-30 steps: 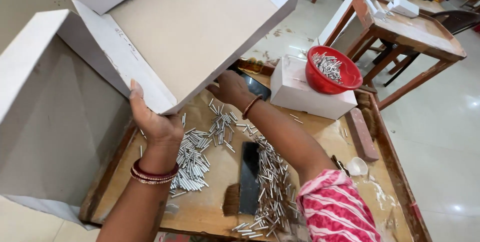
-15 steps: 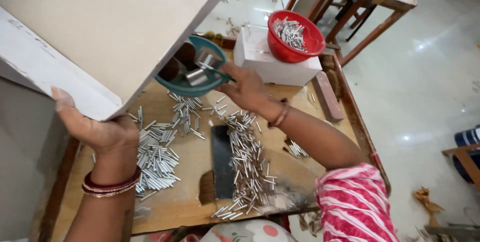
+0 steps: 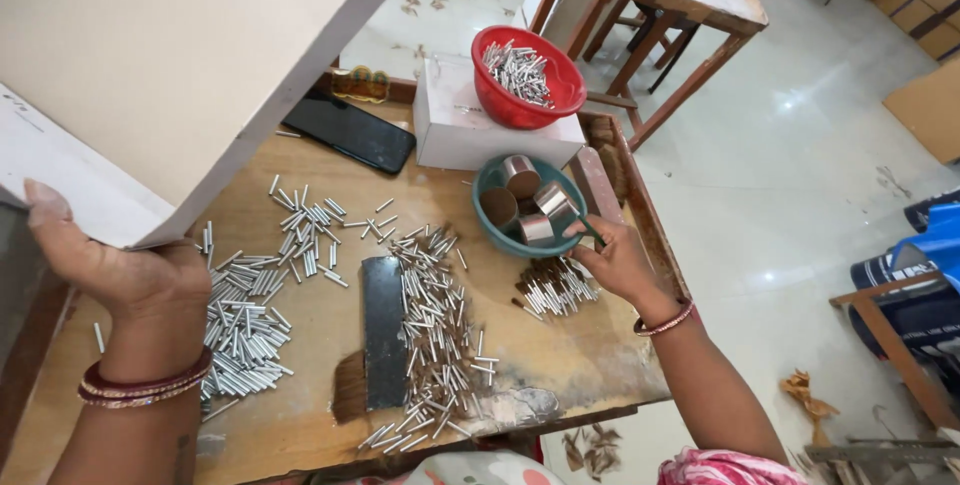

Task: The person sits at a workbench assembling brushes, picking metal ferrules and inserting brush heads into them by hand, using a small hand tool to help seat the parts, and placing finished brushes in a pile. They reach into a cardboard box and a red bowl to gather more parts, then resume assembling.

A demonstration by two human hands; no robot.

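A teal bowl holding three short metal cups sits on the wooden table, just in front of a white box, as the right hand pinches its near rim between thumb and fingers. The left hand grips the lower edge of a large cardboard box, tilted and raised over the table's left side. The fingers behind the flap are hidden, so how firm that hold is remains hard to judge.

The risk lies in the split attention. A one-sided pinch on the bowl could tip it if pulled, rolling the cups into the dark pile of pins just beside it. A red bowl of more pins sits on the white box right behind; a nudge to that box could spill it. On the left, the cardboard box hangs above loose silver pins and near a phone; should it slip or swing, it could scatter the pins or strike the phone. A dark flat bar lies between the pin heaps.
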